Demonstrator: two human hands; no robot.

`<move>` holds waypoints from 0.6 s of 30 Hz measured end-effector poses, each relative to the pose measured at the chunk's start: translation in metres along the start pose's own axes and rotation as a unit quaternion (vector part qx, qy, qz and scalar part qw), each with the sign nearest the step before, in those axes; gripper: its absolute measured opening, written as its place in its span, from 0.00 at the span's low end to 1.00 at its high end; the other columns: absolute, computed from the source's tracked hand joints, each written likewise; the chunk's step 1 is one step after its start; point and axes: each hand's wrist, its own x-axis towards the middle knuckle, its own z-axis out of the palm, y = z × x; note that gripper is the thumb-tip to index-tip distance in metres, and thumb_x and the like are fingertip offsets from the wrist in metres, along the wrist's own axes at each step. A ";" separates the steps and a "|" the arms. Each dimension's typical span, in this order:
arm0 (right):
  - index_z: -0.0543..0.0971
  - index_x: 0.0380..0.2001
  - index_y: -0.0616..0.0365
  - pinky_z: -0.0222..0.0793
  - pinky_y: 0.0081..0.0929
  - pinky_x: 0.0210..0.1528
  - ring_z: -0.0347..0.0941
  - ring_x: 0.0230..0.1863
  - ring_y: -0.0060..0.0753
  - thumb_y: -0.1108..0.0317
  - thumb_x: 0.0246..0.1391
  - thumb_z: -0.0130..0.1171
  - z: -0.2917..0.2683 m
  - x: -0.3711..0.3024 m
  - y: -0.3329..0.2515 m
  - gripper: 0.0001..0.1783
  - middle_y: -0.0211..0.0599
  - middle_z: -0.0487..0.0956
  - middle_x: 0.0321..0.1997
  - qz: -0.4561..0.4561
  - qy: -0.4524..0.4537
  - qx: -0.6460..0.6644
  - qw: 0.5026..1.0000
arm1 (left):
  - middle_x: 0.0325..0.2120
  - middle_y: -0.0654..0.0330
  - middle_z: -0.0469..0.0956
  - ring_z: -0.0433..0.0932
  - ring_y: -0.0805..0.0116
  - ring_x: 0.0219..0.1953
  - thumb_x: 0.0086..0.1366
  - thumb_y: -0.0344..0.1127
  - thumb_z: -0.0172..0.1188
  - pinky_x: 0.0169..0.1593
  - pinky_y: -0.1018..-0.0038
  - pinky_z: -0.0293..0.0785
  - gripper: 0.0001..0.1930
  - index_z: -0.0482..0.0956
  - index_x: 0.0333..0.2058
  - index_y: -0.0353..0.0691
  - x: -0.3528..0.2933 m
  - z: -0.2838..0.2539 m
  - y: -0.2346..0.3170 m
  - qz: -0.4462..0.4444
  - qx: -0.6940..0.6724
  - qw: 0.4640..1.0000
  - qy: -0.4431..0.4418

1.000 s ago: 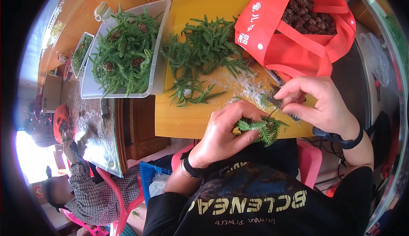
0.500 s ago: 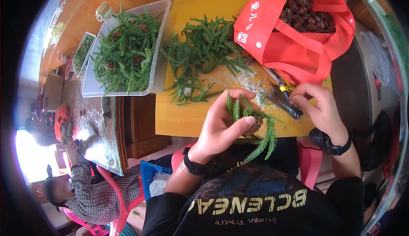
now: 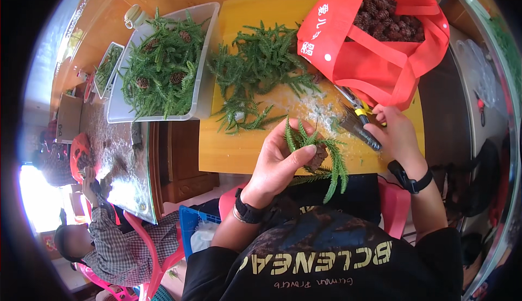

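Note:
My left hand point(image 3: 280, 162) is closed round a brown pine cone point(image 3: 317, 158) with green artificial fir sprigs point(image 3: 338, 165) fixed about it, above the front edge of the yellow table. To the right, my right hand point(image 3: 399, 135) has its fingers curled at the handles of a pair of pliers point(image 3: 361, 115) with yellow and black grips. The pliers' jaws still lie by the red bag. Partly under them is a bundle of thin dark strands point(image 3: 359, 131) with a black wrapped end, close to my right thumb.
Loose green sprigs point(image 3: 266, 61) and white crumbs point(image 3: 321, 108) lie on the yellow table point(image 3: 234, 157). A red bag point(image 3: 337, 34) of pine cones point(image 3: 389, 21) stands far right; a clear bin point(image 3: 209, 78) of sprigs and cones is left. Another person point(image 3: 125, 241) sits at a glass-topped table.
My right hand has moved a little up and left onto the pliers' handles. The left hand still holds the pine cone, now turned slightly, its sprigs drawn in nearer the table.

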 end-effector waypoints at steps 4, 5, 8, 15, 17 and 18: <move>0.74 0.34 0.62 0.69 0.25 0.35 0.74 0.31 0.35 0.67 0.47 0.61 -0.001 0.005 0.016 0.12 0.42 0.76 0.29 -0.050 0.053 0.050 0.996 | 0.38 0.57 0.73 0.76 0.65 0.38 0.63 0.27 0.51 0.39 0.74 0.73 0.11 0.65 0.44 0.39 0.001 -0.005 -0.003 0.014 -0.059 0.998 0.018; 0.75 0.33 0.62 0.68 0.22 0.35 0.74 0.30 0.32 0.69 0.49 0.59 0.000 0.006 0.017 0.10 0.41 0.76 0.28 -0.031 0.052 0.127 0.990 | 0.38 0.57 0.73 0.76 0.65 0.38 0.63 0.27 0.51 0.39 0.74 0.73 0.11 0.65 0.44 0.39 0.001 -0.007 -0.004 0.013 -0.060 0.998 0.020; 0.75 0.34 0.64 0.67 0.19 0.34 0.73 0.30 0.27 0.72 0.52 0.55 -0.003 0.005 0.019 0.08 0.42 0.76 0.28 0.049 0.013 0.319 0.946 | 0.40 0.59 0.72 0.76 0.61 0.38 0.66 0.29 0.47 0.40 0.68 0.74 0.11 0.63 0.46 0.40 0.004 -0.014 -0.005 -0.010 -0.093 0.994 0.061; 0.73 0.38 0.67 0.67 0.27 0.39 0.73 0.34 0.41 0.68 0.53 0.55 -0.006 0.007 0.014 0.13 0.50 0.75 0.33 -0.005 0.027 0.192 0.981 | 0.39 0.59 0.72 0.76 0.63 0.38 0.64 0.30 0.51 0.40 0.69 0.73 0.11 0.64 0.45 0.40 0.009 -0.015 -0.011 -0.030 -0.162 0.982 0.090; 0.70 0.48 0.62 0.65 0.29 0.49 0.71 0.48 0.40 0.70 0.47 0.60 -0.006 0.005 0.006 0.23 0.45 0.74 0.44 -0.008 -0.046 -0.056 0.997 | 0.39 0.60 0.72 0.75 0.65 0.39 0.60 0.29 0.57 0.41 0.70 0.73 0.14 0.65 0.44 0.40 0.010 -0.021 -0.014 0.024 -0.081 0.996 -0.009; 0.69 0.50 0.61 0.65 0.32 0.49 0.69 0.49 0.49 0.70 0.41 0.64 -0.002 0.005 0.004 0.30 0.51 0.72 0.46 0.000 -0.039 -0.085 0.996 | 0.38 0.60 0.72 0.75 0.68 0.39 0.57 0.27 0.61 0.40 0.73 0.72 0.17 0.66 0.43 0.40 0.012 -0.018 -0.012 0.014 -0.090 0.996 -0.004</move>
